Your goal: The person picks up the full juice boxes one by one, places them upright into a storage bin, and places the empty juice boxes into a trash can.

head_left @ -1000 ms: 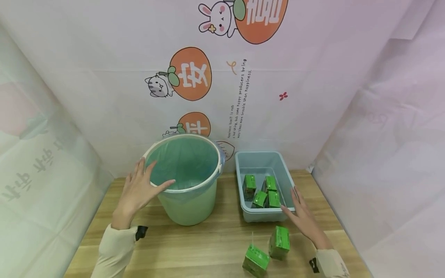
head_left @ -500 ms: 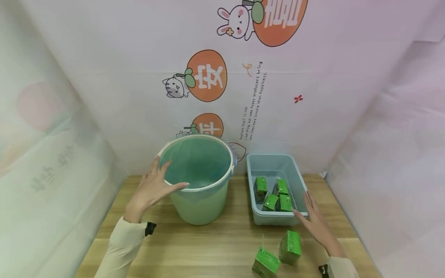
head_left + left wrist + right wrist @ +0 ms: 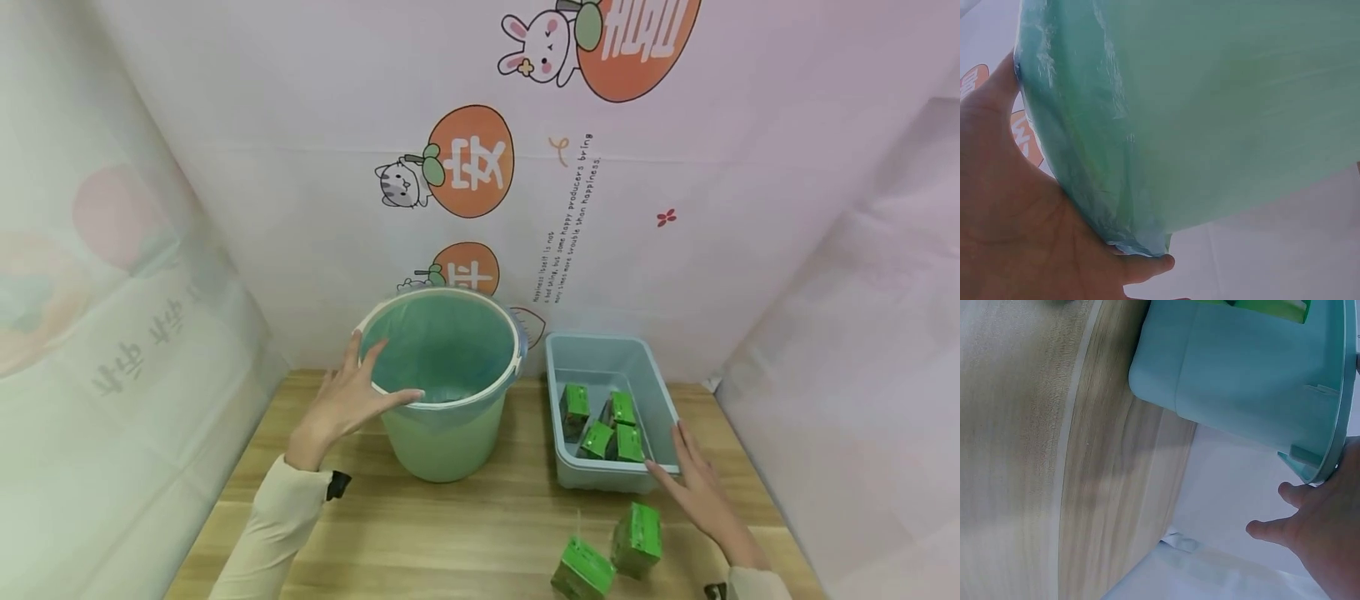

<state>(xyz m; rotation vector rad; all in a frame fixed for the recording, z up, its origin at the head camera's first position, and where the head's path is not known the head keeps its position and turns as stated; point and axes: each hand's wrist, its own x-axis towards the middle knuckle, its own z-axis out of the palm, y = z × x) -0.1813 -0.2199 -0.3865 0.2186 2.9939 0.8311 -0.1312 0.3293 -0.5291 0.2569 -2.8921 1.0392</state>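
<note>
Four green cartons (image 3: pixel 628 443) sat in the blue tray (image 3: pixel 600 479) right of the bucket (image 3: pixel 444 446) in the head view, and two other cartons (image 3: pixel 637 540) stood on the counter (image 3: pixel 420 533), in front of the bucket and to its right. The left hand (image 3: pixel 347 404), spread wide, lay at the bucket's near left rim; the right hand (image 3: pixel 703 492), also outstretched, touched the tray's near corner, away from the bucket. In the left wrist view, one fingertip (image 3: pixel 1165 264) met the edge of the liner (image 3: pixel 1079 144) over the bucket's rim; light, even pressure seemed best, to avoid bunching it. The right wrist view showed fingers (image 3: pixel 1266 531) apart beside the tray's corner; steadying it gently looked wise.
</note>
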